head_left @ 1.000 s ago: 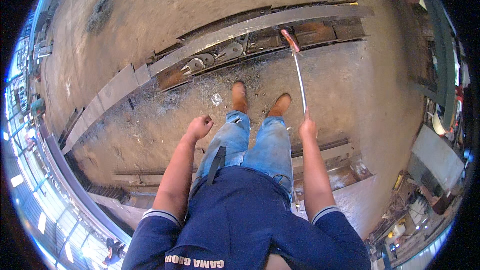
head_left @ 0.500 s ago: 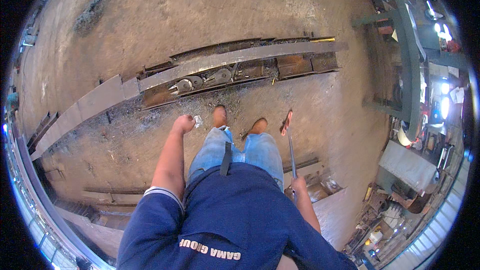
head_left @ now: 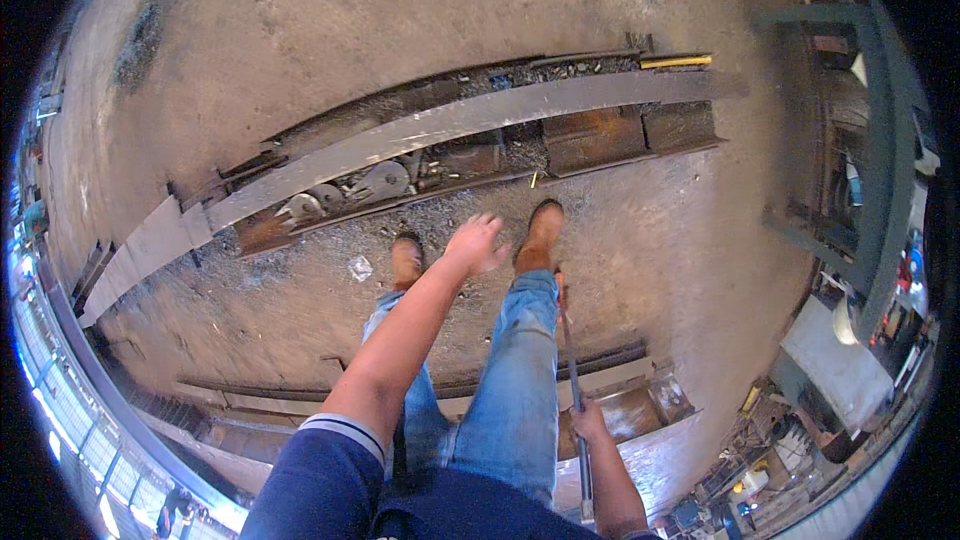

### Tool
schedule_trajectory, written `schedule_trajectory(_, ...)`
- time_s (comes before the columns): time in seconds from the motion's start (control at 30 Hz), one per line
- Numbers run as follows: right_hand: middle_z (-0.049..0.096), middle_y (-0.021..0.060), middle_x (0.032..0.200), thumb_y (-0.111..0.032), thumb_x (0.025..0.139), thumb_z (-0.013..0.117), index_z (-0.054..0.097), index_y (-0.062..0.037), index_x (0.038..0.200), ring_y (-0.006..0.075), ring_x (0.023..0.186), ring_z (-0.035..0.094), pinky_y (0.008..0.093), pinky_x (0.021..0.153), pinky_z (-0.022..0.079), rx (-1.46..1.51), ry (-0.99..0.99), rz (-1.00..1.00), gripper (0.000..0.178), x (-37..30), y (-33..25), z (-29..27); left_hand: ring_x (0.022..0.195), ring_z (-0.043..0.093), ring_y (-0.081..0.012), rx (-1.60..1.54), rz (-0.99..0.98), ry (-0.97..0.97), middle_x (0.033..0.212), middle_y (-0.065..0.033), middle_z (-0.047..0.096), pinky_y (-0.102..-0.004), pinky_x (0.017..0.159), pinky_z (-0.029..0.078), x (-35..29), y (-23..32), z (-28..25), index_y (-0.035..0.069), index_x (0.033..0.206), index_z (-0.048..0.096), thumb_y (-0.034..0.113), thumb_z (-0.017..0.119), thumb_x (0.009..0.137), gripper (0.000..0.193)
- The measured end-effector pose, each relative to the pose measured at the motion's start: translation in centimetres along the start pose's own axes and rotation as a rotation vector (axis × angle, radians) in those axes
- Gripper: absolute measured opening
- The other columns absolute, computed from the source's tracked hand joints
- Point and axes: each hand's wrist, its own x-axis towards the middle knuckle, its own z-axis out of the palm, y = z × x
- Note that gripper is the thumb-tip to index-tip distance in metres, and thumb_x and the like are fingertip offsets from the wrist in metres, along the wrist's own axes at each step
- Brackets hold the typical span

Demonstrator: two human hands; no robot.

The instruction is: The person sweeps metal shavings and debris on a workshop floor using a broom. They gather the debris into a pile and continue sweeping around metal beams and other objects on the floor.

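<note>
My left hand (head_left: 478, 243) is stretched out over the floor in front of my boots, its fingers extended and nothing visible in it. Low on the right, my right hand (head_left: 590, 420) is closed around a long, thin metal-handled tool (head_left: 571, 365). The tool points forward beside my right leg. Its far end is orange-red, partly behind my trouser leg, so I cannot make out the head's shape. Ahead of my boots lies a long grey steel beam (head_left: 450, 122), with round metal plates (head_left: 385, 180) and scrap in the channel along its near side.
A yellow bar (head_left: 675, 62) lies at the beam's right end. Crumpled clear wrapping (head_left: 360, 267) rests on the floor left of my boots. More steel sections (head_left: 620, 372) lie beside my legs. A green metal frame (head_left: 880, 170) and a grey box (head_left: 838, 365) stand at the right.
My left hand has swung right and forward, its fingers now extended. My right leg has stepped forward. The tool still in my right hand has come closer to that leg.
</note>
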Motion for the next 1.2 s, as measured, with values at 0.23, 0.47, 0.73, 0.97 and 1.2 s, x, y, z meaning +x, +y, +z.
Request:
schedule_trajectory(0.23,0.071,0.019,0.096,-0.014,0.094,0.06,0.06,0.0004,0.128,0.0279,0.087,0.07,0.0386,0.081,0.055,0.245,-0.328,0.281,0.036,4.5,-5.0,-10.4,0.142,0.039,-0.0325,0.509,-0.262,-0.146,0.148,-0.0145,0.047,-0.0531,0.117,0.028,20.1,1.9,4.9,0.008,0.146,0.045,0.051,0.056,0.092,0.07)
schedule_trajectory(0.47,0.068,0.0224,0.119,-0.009,0.09,0.063,0.06,0.0018,0.128,0.0343,0.114,0.065,0.0416,0.1,0.048,0.258,-0.423,0.401,0.039,7.4,-5.9,-15.2,0.144,0.036,-0.033,0.694,-0.498,-0.094,0.157,-0.0149,0.037,-0.0564,0.116,0.026,27.4,-1.0,12.1,0.007,0.156,0.03,0.067,0.058,0.084,0.097)
schedule_trajectory(0.73,0.063,0.0229,0.13,-0.007,0.09,0.061,0.057,-0.0035,0.134,0.0356,0.121,0.061,0.0424,0.104,0.045,0.295,-0.485,0.321,0.044,9.0,-4.5,-17.1,0.147,0.032,-0.0327,0.635,-0.6,-0.095,0.159,-0.0108,0.034,-0.061,0.117,0.022,29.2,-1.0,14.1,0.014,0.158,0.025,0.062,0.077,0.071,0.112)
schedule_trajectory(0.97,0.058,0.0247,0.137,-0.009,0.094,0.061,0.045,-0.0079,0.147,0.0357,0.127,0.057,0.0417,0.108,0.043,0.179,-0.489,0.385,0.055,9.8,-5.3,-18.5,0.143,0.036,-0.0312,0.609,-0.598,0.039,0.154,-0.0093,0.04,-0.0663,0.116,0.019,29.7,-1.7,16.2,0.018,0.154,0.034,0.043,0.081,0.072,0.097)
schedule_trajectory(1.2,0.051,0.0221,0.146,-0.009,0.094,0.06,0.041,-0.0076,0.15,0.0322,0.135,0.05,0.04,0.113,0.039,0.251,-0.504,0.324,0.06,10.2,-4.9,-18.2,0.141,0.039,-0.0315,0.579,-0.545,0.166,0.147,-0.0085,0.046,-0.0685,0.115,0.02,30.0,-2.9,17.1,0.018,0.146,0.047,0.031,0.076,0.076,0.076)
